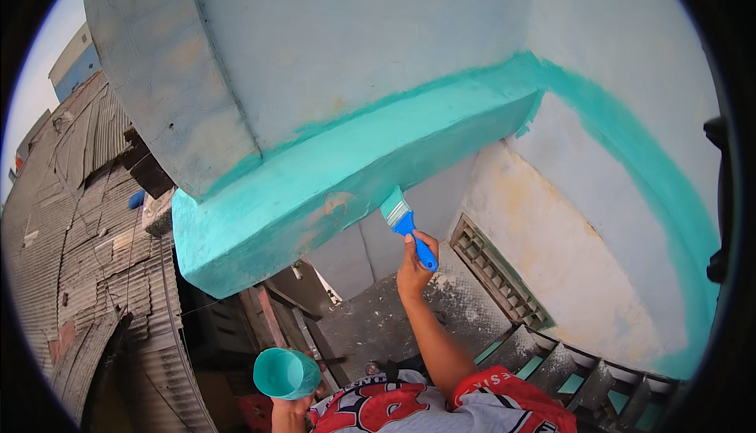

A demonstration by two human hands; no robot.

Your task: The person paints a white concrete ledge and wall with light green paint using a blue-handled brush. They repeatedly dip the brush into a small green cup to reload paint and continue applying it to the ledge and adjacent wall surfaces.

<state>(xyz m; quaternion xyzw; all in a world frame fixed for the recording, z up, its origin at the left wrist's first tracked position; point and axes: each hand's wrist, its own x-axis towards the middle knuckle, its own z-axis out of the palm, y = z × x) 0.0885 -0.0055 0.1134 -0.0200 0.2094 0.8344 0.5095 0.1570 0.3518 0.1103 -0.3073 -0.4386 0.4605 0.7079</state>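
Note:
A flat paintbrush with a blue handle is gripped in my right hand. Its turquoise-coated bristles touch the lower part of the concrete ledge, which is mostly covered in turquoise paint. A bare, peeling patch shows on the ledge's face, left of the brush. Low in the view, my left hand holds a cup with turquoise paint coating its inside. Part of the left hand is hidden behind the cup.
Grey-white walls rise above the ledge, and a turquoise band curves along the right one. A wooden vent grille sits low on the wall. Slatted dark steps are at lower right. Corrugated roofs spread out on the left.

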